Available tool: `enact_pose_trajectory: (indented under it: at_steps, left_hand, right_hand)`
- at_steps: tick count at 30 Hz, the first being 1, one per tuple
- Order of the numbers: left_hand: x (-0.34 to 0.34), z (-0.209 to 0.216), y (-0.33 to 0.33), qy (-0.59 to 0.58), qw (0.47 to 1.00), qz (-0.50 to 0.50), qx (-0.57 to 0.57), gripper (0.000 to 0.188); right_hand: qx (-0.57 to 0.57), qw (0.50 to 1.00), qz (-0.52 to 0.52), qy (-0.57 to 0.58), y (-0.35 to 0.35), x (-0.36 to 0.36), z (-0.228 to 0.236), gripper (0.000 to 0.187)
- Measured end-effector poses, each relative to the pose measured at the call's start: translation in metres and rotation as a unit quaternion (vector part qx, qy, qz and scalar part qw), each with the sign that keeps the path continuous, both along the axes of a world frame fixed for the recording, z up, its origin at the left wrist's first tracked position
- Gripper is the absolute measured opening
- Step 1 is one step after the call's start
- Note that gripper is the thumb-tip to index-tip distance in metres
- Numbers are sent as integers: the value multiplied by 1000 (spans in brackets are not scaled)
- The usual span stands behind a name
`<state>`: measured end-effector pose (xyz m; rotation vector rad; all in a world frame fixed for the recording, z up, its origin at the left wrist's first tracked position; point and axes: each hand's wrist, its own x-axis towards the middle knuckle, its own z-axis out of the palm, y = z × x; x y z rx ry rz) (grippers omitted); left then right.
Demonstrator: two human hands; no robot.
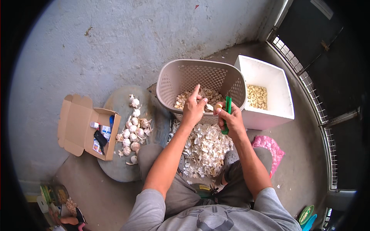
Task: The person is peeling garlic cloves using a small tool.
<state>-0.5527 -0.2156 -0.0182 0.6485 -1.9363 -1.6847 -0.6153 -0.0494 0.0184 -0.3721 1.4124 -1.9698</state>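
Note:
My right hand (pixel 233 120) is wrapped round a green utility knife (pixel 228 109), with a garlic clove (pixel 218 106) at the thumb and fingertips. To its left, my left hand (pixel 193 109) has its index finger stretched out and the thumb apart from it. A white piece of garlic skin (pixel 209 107) shows just beside that thumb; whether the hand touches it I cannot tell. Both hands are over the near rim of a taupe perforated basket (pixel 165 79), which has many garlic cloves (pixel 210 93) in its bottom. Below, a heap of garlic skins (pixel 206 148) lies between my feet.
Whole garlic bulbs (pixel 133 136) lie on a round grey surface (pixel 115 169) at left, beside an open cardboard box (pixel 77 123) with small items. A white foam box (pixel 275 90) holding pale cloves (pixel 257 97) stands right of the basket. A pink bag (pixel 271 150) lies near my right knee.

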Motion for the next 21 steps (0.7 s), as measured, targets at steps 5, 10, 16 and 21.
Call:
enact_pose_trajectory:
  at_steps: [5, 10, 16, 21]
  left_hand:
    - [-5, -2, 19, 87, 988, -131, -8, 41]
    - [2, 11, 31, 149, 975, -157, 45, 30]
    - [11, 14, 38, 101, 971, -65, -208, 17]
    - [15, 19, 43, 69, 957, -12, -283, 17]
  right_hand:
    - [19, 1000, 15, 9, 2, -10, 2, 27]
    - [-38, 990, 48, -124, 3, -14, 6, 21]
    - [-91, 975, 75, -187, -3, -8, -6, 24]
    - [-100, 976, 65, -180, -6, 1, -6, 25]
